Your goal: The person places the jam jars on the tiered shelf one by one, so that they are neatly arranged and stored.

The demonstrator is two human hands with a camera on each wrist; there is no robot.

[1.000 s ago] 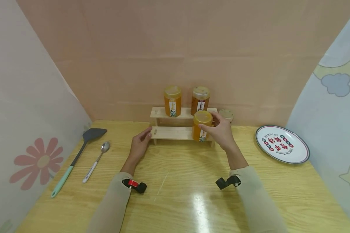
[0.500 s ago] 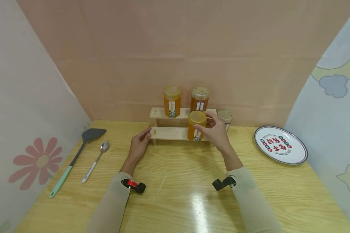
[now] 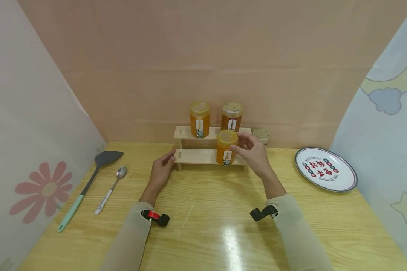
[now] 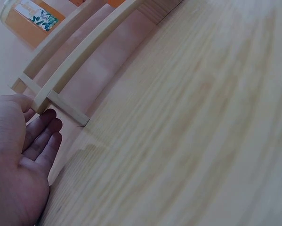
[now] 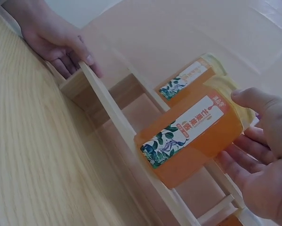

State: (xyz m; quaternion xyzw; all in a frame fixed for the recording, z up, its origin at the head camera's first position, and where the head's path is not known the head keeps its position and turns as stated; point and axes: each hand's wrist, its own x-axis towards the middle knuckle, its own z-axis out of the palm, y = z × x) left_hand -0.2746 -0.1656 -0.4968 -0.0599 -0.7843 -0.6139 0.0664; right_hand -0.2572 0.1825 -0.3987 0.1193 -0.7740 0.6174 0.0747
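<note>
A two-tier wooden shelf (image 3: 198, 156) stands at the back of the table. On its lower tier, right of the middle, stands an orange jar (image 3: 225, 154) with a yellow lid. My right hand (image 3: 259, 156) is beside it, thumb tip touching the lid's edge and fingers loose at the far side, as the right wrist view shows. My left hand (image 3: 160, 172) holds the left end of the lower tier between thumb and index finger; its other fingers curl loosely below the board (image 4: 89, 61). An orange jar (image 3: 199, 120) and a darker amber jar (image 3: 232, 117) occupy the upper tier.
Behind my right hand, a jar with a pale lid (image 3: 262, 135) is partly hidden. A white plate (image 3: 344, 177) with red lettering lies at the right. To the left lie a spatula (image 3: 75, 212) with a green handle and a metal spoon (image 3: 108, 194).
The right hand has brought the jar left along the lower tier. Its thumb has since slipped back to the jar's right edge. The left hand stays at the shelf's end.
</note>
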